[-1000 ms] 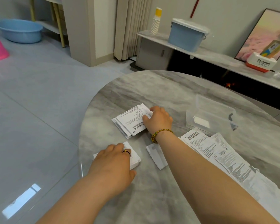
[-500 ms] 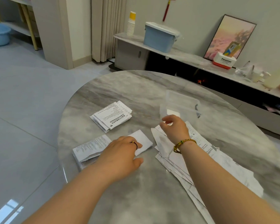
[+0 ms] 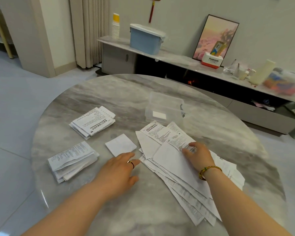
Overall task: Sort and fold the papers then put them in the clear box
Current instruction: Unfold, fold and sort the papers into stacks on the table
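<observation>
Head view, round grey marble counter (image 3: pixel 143 92).

- Clear box (image 3: pixel 165 108): about 1 o'clock on the counter, lid off or open (cannot tell which). One small white folded piece (image 3: pixel 159 115) lies on its floor.
- Loose papers (image 3: pixel 174 171): an unfolded, overlapping pile fanned from centre toward 4–5 o'clock. Its far edge sits just beside the box. Printed sheets lie at the top end, a blank-side sheet on top in the middle.
- Folded stack A (image 3: pixel 92 121): 10 o'clock, print side up, well apart from the box.
- Folded stack B (image 3: pixel 71 160): 8 o'clock, several folded sheets, edges uneven.
- Single folded white slip (image 3: pixel 121 144): near centre, between stack B and the loose pile, touching neither.

Left hand (image 3: pixel 119 169): palm down at about 6–7 o'clock, fingers straight and slightly apart, holding nothing. A ring is on one finger. The fingertips end just beside the near corner of the slip and the edge of the loose pile; cannot tell whether they touch.

Right hand (image 3: pixel 197 155): on top of the loose pile, fingers spread and resting on a printed sheet, not closed round anything. The fingertips are blurred. A braided bracelet (image 3: pixel 209 171) is on the wrist.

Beyond the counter at 12 o'clock, a low shelf (image 3: pixel 177 59) carries a lidded blue bin (image 3: pixel 145 40) and a framed picture (image 3: pixel 216 34).
</observation>
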A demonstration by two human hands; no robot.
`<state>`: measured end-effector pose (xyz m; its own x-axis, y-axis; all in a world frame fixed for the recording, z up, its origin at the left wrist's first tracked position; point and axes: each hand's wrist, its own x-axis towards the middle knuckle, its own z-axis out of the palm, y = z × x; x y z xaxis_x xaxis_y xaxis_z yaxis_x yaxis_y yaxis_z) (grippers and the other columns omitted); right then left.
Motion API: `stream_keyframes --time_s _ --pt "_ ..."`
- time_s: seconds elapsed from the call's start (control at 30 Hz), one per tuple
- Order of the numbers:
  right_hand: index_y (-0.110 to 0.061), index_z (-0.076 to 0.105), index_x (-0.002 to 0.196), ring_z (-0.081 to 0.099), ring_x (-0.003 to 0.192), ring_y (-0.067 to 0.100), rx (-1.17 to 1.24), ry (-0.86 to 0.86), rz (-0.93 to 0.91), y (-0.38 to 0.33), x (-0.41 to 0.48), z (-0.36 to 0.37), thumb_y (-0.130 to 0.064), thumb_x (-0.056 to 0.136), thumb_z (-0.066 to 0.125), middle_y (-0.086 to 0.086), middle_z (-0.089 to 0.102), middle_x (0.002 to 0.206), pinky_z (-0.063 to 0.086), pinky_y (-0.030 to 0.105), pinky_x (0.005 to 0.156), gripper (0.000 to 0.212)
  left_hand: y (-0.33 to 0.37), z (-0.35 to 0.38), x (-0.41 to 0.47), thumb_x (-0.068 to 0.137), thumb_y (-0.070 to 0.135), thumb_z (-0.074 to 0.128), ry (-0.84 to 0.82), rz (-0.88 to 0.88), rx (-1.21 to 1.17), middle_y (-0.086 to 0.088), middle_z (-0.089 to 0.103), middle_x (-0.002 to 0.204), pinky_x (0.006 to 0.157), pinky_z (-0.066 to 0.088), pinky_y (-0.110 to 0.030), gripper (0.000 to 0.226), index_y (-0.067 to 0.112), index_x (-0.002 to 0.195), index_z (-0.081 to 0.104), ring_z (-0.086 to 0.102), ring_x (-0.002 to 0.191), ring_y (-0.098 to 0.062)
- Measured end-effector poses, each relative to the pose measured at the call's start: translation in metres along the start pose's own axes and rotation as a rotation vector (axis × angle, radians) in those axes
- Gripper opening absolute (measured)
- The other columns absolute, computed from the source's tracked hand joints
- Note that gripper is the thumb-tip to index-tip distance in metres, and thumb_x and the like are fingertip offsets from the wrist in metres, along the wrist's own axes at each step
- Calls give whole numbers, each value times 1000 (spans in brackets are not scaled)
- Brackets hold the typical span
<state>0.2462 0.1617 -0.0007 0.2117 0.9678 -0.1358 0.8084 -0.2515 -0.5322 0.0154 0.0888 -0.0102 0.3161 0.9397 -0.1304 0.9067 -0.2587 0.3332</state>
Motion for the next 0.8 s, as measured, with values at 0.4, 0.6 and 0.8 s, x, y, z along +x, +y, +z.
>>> stream_keyframes --time_s 0.4,0.6,0.8 --pt "-19 42 130 38 126 30 -190 20 94 8 26 -5 -36 80 64 6 50 132 27 37 104 57 -3 4 6 94 39 40 -62 1 47 12 11 152 111 15 -22 52 28 143 25 12 140 -6" --pt "-23 53 82 49 110 30 -78 121 119 14 29 -10 -21 86 52 1 58 85 28 33 96 4 -3 3 4 94 39 40 -61 -1 44 13 9 153 111 14 -21 53 29 143 24 11 141 -5" --pt "-8 68 92 54 82 22 163 167 68 9 20 -24 -13 87 53 9 65 87 44 33 80 17 -1 0 5 94 40 41 -39 -10 6 14 17 151 110 16 -19 51 28 142 28 16 140 -6"
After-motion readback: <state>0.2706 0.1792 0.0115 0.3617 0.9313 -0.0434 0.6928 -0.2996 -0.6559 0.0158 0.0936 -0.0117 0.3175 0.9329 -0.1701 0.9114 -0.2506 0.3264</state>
